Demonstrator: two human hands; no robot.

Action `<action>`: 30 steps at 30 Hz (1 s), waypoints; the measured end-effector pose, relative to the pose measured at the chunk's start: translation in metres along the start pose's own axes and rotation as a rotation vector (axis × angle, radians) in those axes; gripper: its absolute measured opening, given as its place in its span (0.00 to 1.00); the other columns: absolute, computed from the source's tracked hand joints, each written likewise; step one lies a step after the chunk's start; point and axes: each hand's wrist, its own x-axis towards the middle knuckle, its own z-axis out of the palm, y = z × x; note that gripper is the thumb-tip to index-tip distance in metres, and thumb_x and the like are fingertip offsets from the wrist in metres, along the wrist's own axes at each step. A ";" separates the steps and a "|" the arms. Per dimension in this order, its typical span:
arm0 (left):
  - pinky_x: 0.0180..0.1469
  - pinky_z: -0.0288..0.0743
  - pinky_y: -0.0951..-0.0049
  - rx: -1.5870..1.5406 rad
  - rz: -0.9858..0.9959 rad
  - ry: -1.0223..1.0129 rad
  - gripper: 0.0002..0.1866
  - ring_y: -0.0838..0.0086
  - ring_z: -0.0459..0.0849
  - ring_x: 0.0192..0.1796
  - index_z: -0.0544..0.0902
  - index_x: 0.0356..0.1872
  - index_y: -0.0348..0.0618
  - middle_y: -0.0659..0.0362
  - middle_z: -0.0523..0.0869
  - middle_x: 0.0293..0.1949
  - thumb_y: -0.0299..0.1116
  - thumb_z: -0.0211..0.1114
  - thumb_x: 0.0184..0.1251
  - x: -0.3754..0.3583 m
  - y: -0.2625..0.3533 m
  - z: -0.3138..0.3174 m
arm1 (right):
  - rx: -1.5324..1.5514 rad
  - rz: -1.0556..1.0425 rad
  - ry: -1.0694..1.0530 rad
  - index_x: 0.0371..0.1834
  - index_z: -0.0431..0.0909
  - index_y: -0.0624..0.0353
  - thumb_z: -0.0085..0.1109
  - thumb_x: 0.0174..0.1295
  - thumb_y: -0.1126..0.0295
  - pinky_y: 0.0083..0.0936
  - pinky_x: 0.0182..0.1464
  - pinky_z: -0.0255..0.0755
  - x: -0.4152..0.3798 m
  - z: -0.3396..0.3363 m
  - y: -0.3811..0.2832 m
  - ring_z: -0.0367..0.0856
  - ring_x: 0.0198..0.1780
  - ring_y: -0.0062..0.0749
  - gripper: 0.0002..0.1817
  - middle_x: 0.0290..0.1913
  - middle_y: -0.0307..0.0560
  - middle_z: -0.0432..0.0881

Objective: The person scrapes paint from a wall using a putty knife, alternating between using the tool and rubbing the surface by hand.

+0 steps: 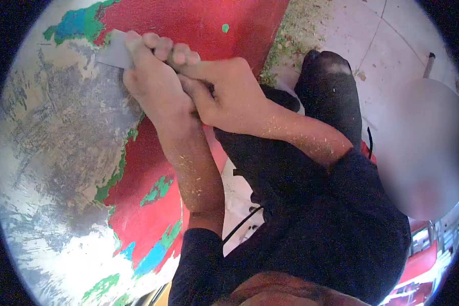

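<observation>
Bare grey metal shows over most of the left side of the big curved painted panel (61,153), with red paint left from about 12 o'clock down to 6 and bits of green and blue along the edge where the two meet. A flat grey scraper blade (115,51) sits up at 11 o'clock, laid low against the surface right at that paint edge, which looks like the angle you'd want to get under the coating. One of the hands (155,84) is curled tight round the blade's back end, fingers fully closed on it. The other hand (227,92) is clamped over that wrist, also closed, presumably for extra push. Which is left or right I honestly can't tell. Both forearms are dusted with paint flakes, and more lie on the floor (301,30) at 1 o'clock.
</observation>
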 end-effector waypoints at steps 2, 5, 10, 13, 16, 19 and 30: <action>0.20 0.65 0.70 -0.004 -0.071 -0.005 0.18 0.73 0.65 0.16 0.65 0.22 0.45 0.64 0.63 0.18 0.45 0.46 0.70 -0.005 -0.007 -0.011 | -0.003 0.020 -0.059 0.35 0.77 0.58 0.50 0.53 0.69 0.46 0.31 0.73 -0.011 0.002 0.006 0.79 0.27 0.54 0.10 0.24 0.59 0.77; 0.20 0.65 0.70 -0.012 -0.106 0.085 0.17 0.74 0.65 0.18 0.65 0.24 0.46 0.64 0.62 0.18 0.44 0.47 0.70 -0.011 -0.015 -0.008 | 0.052 0.046 -0.071 0.31 0.77 0.60 0.51 0.53 0.71 0.42 0.29 0.73 -0.015 -0.004 0.006 0.78 0.26 0.54 0.07 0.22 0.59 0.75; 0.20 0.66 0.70 0.002 -0.077 0.119 0.16 0.75 0.66 0.19 0.65 0.25 0.45 0.64 0.62 0.19 0.44 0.47 0.70 -0.017 -0.014 -0.006 | 0.052 0.087 -0.074 0.29 0.76 0.60 0.51 0.53 0.71 0.41 0.29 0.73 -0.021 -0.004 0.007 0.78 0.26 0.54 0.06 0.23 0.59 0.76; 0.21 0.66 0.70 0.019 -0.113 0.120 0.17 0.75 0.66 0.19 0.65 0.25 0.45 0.64 0.62 0.20 0.44 0.46 0.71 -0.016 -0.009 -0.004 | 0.063 0.016 -0.049 0.32 0.77 0.60 0.52 0.54 0.72 0.38 0.27 0.72 -0.019 -0.001 0.007 0.78 0.25 0.53 0.06 0.23 0.59 0.75; 0.21 0.66 0.70 0.004 -0.087 0.129 0.16 0.75 0.65 0.19 0.65 0.25 0.44 0.64 0.62 0.19 0.43 0.46 0.70 -0.009 -0.017 -0.009 | 0.035 0.025 -0.056 0.36 0.78 0.60 0.53 0.55 0.73 0.35 0.26 0.71 -0.014 -0.002 0.009 0.78 0.24 0.51 0.08 0.23 0.60 0.74; 0.21 0.66 0.69 0.055 -0.058 0.097 0.16 0.74 0.65 0.19 0.65 0.24 0.45 0.64 0.62 0.19 0.42 0.46 0.70 -0.018 -0.014 -0.009 | 0.089 0.112 -0.071 0.35 0.79 0.57 0.51 0.54 0.70 0.41 0.30 0.73 -0.030 0.003 0.009 0.78 0.26 0.54 0.09 0.23 0.61 0.76; 0.22 0.65 0.69 0.076 -0.118 0.233 0.17 0.75 0.65 0.18 0.65 0.24 0.45 0.63 0.64 0.19 0.45 0.47 0.70 -0.017 -0.019 -0.007 | 0.075 0.061 -0.134 0.35 0.77 0.58 0.49 0.53 0.69 0.46 0.33 0.74 -0.021 0.000 0.016 0.78 0.28 0.56 0.09 0.25 0.61 0.77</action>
